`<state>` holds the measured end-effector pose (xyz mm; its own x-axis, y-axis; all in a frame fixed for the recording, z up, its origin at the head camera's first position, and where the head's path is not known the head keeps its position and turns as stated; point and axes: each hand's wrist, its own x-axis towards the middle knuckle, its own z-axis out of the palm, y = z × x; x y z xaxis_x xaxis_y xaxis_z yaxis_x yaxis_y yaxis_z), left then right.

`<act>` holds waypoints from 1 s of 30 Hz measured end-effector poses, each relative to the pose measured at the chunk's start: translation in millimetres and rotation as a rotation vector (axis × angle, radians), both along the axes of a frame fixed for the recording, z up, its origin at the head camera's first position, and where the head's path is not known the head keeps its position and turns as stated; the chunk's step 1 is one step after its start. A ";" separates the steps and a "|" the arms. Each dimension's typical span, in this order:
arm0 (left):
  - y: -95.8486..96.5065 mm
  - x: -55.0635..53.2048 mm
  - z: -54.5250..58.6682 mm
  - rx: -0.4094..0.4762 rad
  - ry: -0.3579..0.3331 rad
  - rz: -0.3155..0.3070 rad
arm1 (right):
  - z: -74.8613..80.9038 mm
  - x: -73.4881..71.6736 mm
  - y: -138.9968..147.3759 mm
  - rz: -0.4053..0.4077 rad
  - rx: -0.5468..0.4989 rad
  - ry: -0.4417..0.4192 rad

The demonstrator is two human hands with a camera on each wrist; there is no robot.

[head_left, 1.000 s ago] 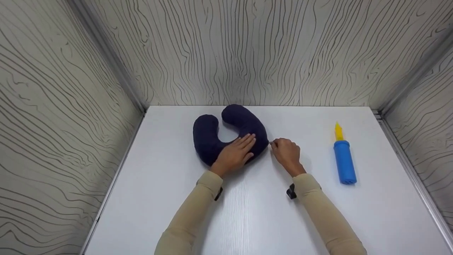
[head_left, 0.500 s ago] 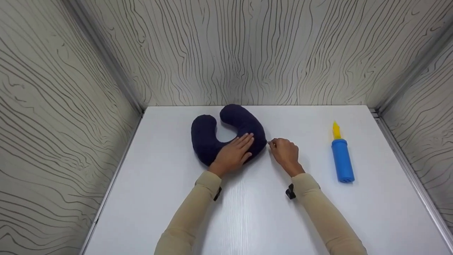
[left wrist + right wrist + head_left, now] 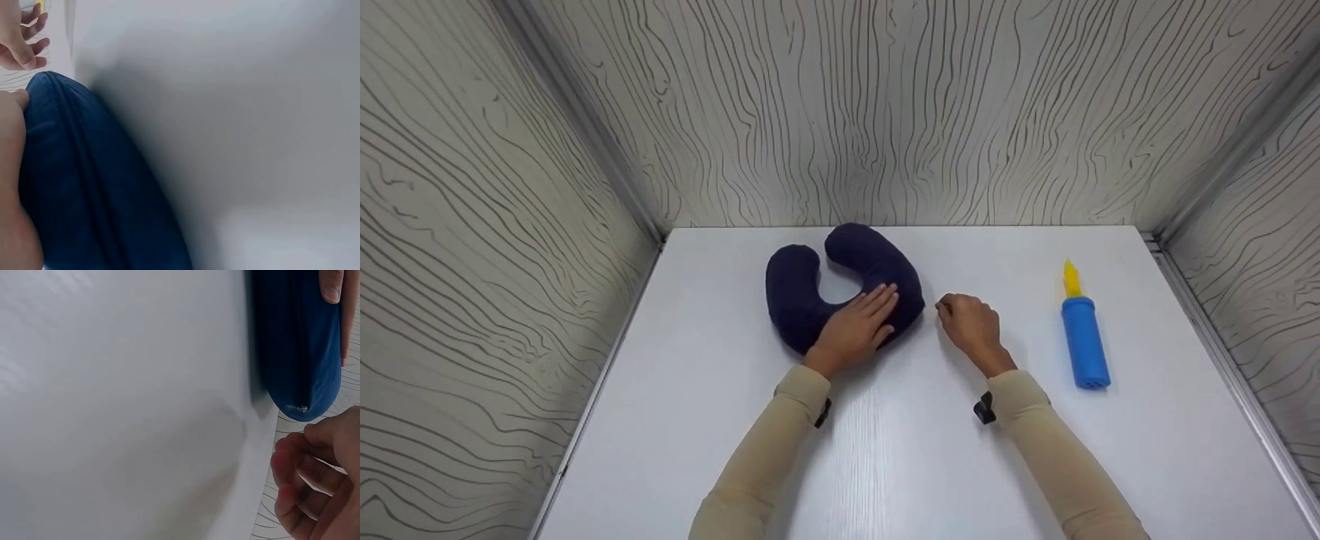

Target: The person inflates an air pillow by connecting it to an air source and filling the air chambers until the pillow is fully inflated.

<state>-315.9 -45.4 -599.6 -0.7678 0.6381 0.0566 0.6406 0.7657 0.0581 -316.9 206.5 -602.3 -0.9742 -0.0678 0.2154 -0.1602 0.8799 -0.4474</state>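
A dark blue U-shaped neck pillow [image 3: 795,300] lies on the white table, its opening facing away from me. My left hand [image 3: 853,328] rests flat on the pillow's near right part, fingers straight. Just right of the pillow's corner is my right hand [image 3: 971,326], fingers loosely curled, with a small gap to the fabric. In the right wrist view nothing shows between the fingers of that hand [image 3: 315,478]. Close to them, a small metal zipper pull [image 3: 304,409] sits at the pillow's rounded end. A zipper seam [image 3: 84,163] runs along the pillow's side in the left wrist view.
A blue hand pump [image 3: 1085,345] with a yellow nozzle [image 3: 1072,279] lies on the table [image 3: 885,465] to the right. Wood-grain patterned panels [image 3: 855,112] stand behind the table and along both sides.
My right hand has let go of the zipper pull at the pillow's corner and drawn slightly right. The left hand keeps its place on the pillow.
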 end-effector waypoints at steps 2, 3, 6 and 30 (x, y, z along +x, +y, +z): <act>0.8 0.5 1.1 0.010 -0.005 0.006 | 2.7 1.6 3.3 0.003 -0.007 0.013; 1.1 0.8 2.2 0.018 -0.007 0.009 | 4.2 2.3 5.0 0.004 -0.010 0.023; 1.4 1.1 5.1 0.035 -0.021 0.016 | 8.5 4.9 10.1 0.011 -0.022 0.051; -43.2 -0.5 21.1 0.306 0.052 0.080 | 1.1 26.6 -18.1 0.047 -0.379 -0.234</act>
